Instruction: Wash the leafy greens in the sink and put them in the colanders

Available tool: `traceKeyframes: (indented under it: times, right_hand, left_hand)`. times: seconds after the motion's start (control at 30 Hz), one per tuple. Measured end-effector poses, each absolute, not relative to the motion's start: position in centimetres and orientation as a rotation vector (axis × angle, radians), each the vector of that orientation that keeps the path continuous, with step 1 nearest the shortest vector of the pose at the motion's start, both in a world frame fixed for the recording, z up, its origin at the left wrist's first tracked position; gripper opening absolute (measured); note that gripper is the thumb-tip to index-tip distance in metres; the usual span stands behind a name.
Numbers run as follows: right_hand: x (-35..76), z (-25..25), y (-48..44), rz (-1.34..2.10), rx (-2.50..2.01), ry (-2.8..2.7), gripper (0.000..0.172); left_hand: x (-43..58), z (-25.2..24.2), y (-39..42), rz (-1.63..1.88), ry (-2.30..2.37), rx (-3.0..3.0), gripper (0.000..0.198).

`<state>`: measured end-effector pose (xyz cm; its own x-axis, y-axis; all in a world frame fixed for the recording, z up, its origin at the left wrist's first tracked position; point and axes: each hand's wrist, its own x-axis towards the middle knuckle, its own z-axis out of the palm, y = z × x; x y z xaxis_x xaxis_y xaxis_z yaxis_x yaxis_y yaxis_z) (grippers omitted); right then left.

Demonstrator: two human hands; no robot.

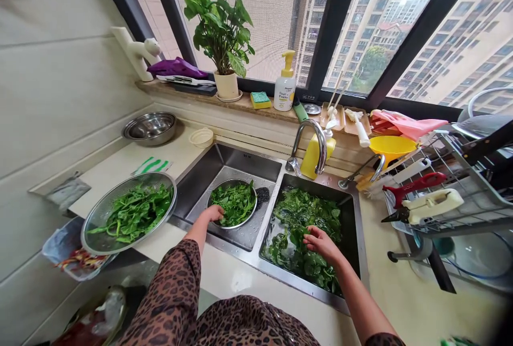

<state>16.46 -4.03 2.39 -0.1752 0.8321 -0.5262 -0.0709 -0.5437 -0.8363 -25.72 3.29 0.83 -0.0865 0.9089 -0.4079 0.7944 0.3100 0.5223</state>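
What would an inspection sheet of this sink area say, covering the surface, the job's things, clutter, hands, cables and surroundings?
Surface: beige counter holding a steel double sink.
Job's things: greens in water in the right basin; more greens in a steel bowl in the left basin; further greens in a strainer on the counter.
Clutter: second bowl on the counter; dish rack; yellow bottle.
Hands: left hand at the bowl's rim, touching greens; right hand on the greens in the water.
Cables: a blue line below the rack, possibly a tube.
Surroundings: potted plant and pump bottle on the sill; tower blocks beyond the window.
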Motion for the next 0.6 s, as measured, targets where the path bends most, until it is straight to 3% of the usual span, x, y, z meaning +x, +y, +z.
traceKeyframes:
  times: [0.13, 0.27, 0.37, 0.47, 0.6]
  right_hand:
    - [17.1, 1.6, -3.7, 1.762, -1.541, -1.197, 0.032]
    - [16.4, -0.1, -2.8, 1.178, -1.833, -1.616, 0.024]
    - [14.2, -1.3, -2.7, 1.043, -1.768, -1.904, 0.042]
    - [12.6, -2.3, -3.5, 1.121, -1.842, -2.290, 0.053]
    - [14.0, -3.4, -4.8, 1.163, -2.122, -2.434, 0.023]
  left_hand:
    - [-26.0, 2.1, 4.4, 0.330, 1.913, 1.499, 0.044]
    - [-22.0, 5.8, 4.4, 0.692, 2.013, 1.647, 0.037]
    - [-15.0, 8.2, 2.6, 0.992, 1.775, 1.746, 0.026]
    - [-7.1, 7.6, 0.1, 0.833, 1.376, 1.815, 0.022]
    - [-0.7, 3.2, -1.9, 0.359, 1.510, 1.536, 0.030]
